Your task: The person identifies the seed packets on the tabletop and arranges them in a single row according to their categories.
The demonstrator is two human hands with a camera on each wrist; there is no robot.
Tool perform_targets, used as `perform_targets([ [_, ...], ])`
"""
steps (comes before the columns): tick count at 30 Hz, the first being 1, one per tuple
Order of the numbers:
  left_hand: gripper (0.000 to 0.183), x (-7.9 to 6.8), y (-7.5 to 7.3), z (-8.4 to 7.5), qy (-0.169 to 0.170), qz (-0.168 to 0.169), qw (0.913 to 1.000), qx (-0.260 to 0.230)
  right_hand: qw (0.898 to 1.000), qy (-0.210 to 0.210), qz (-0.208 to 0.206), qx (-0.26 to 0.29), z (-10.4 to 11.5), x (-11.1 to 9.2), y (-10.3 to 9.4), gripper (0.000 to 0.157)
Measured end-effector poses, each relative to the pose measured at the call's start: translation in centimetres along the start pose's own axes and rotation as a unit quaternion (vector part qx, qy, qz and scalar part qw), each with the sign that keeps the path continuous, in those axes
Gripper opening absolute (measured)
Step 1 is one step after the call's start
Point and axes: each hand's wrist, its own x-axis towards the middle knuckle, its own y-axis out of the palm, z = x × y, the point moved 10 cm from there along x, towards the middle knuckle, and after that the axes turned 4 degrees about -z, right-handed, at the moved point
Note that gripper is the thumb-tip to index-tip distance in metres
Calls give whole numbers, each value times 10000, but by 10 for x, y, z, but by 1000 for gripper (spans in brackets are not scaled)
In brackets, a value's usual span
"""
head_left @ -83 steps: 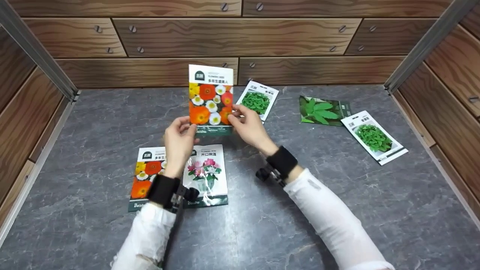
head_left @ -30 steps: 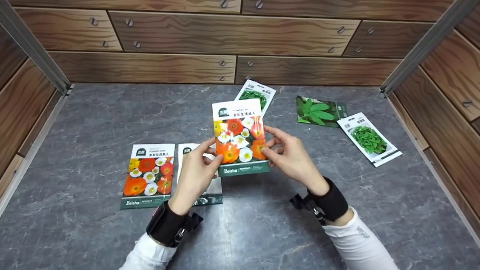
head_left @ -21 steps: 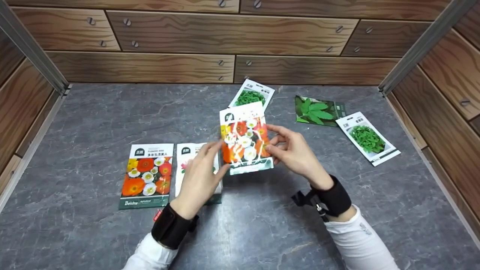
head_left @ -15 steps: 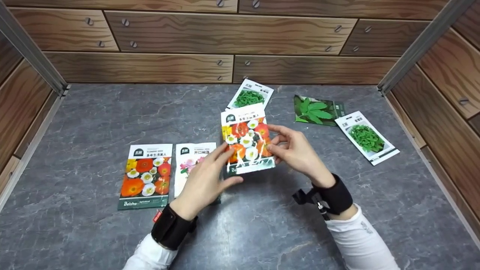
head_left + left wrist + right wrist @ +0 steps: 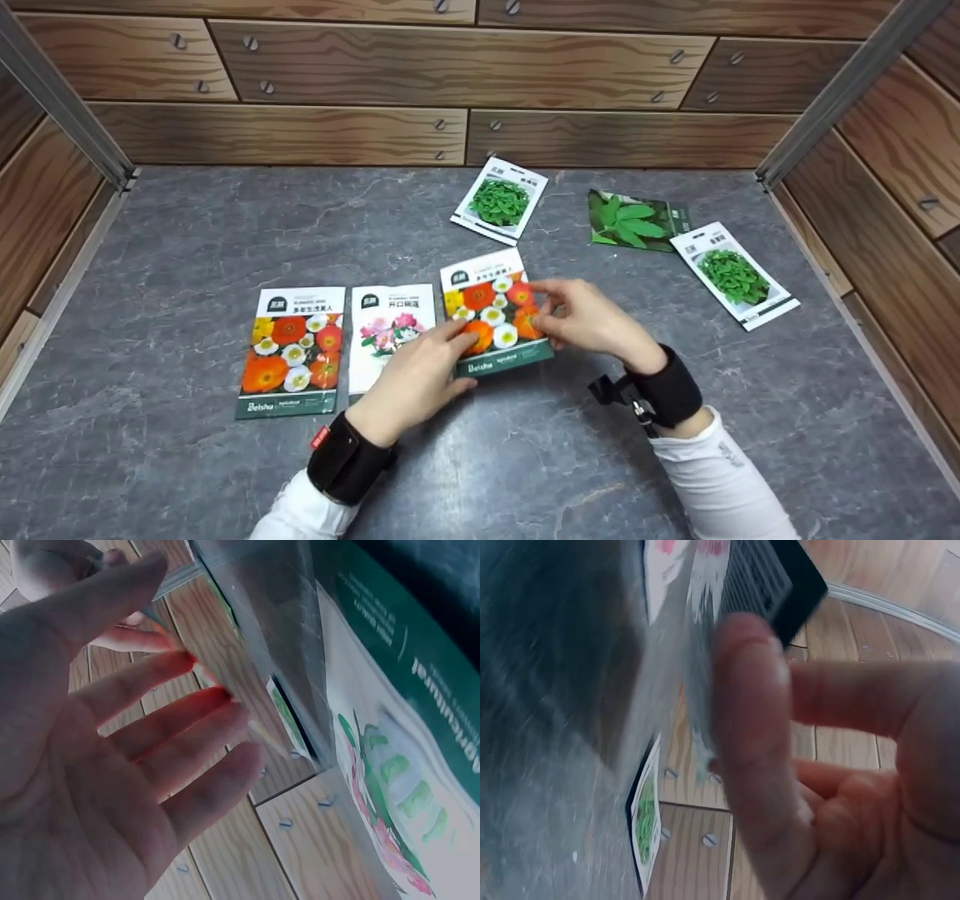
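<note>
My right hand (image 5: 589, 319) pinches the right edge of a poppy seed packet (image 5: 491, 307), printed with orange, red and white flowers. In the right wrist view the thumb and fingers are at the edge of that packet (image 5: 761, 585). My left hand (image 5: 416, 375) has its fingers extended, with the fingertips at the packet's lower left. The left wrist view shows those fingers (image 5: 180, 735) fairly straight and spread. Left of it lie a pink-flower seed packet (image 5: 390, 307), partly hidden by the left hand, and another poppy seed packet (image 5: 292, 352).
Two white seed packets with green leaves, one at the back (image 5: 501, 201) and one on the right (image 5: 735, 275), lie on the grey tabletop (image 5: 562, 465). A dark green leaf packet (image 5: 630, 221) lies beside the right one. Wood-patterned walls (image 5: 360, 135) bound the table.
The poppy packet has come down and nearer, beside the pink-flower packet, uncovering the leaf packet behind. The left hand has let go of its lower left corner and opened; the right hand keeps its grip.
</note>
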Motion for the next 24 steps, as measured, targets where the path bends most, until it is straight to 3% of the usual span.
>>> perform_targets([
  [10,55,-1,18,-2,21,510,9980,364,9863,49,107,-1646,-5,2,19,49],
  [15,49,-3,22,-4,89,491,9971,582,9801,53,274,-1964,-8,1,30,34],
  [24,38,-6,26,-8,194,486,9940,958,9642,-42,245,-2639,-4,-1,41,33],
])
